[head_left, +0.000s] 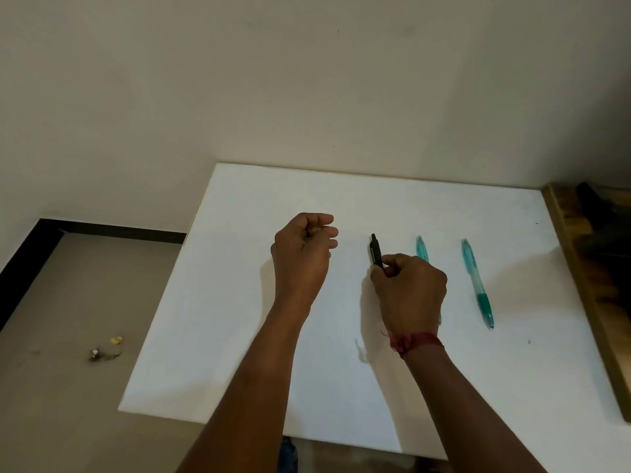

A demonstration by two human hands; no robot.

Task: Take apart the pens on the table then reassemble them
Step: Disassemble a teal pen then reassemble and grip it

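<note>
Over the white table (239, 319), the right hand (411, 291) pinches a black pen (375, 252), free end pointing away; the left hand (300, 257) hovers curled, contents unclear; two teal pens (477, 283) lie to the right

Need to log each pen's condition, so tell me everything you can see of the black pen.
The black pen is slim, dark and plastic-looking, with a narrow button at its far end and what seems a clip along the barrel. Only its upper part shows; the near end is hidden inside the right hand, whose fingertips pinch it. It points away from the person, just left of a teal pen, above the white table. Whether it touches the table cannot be told.
</note>
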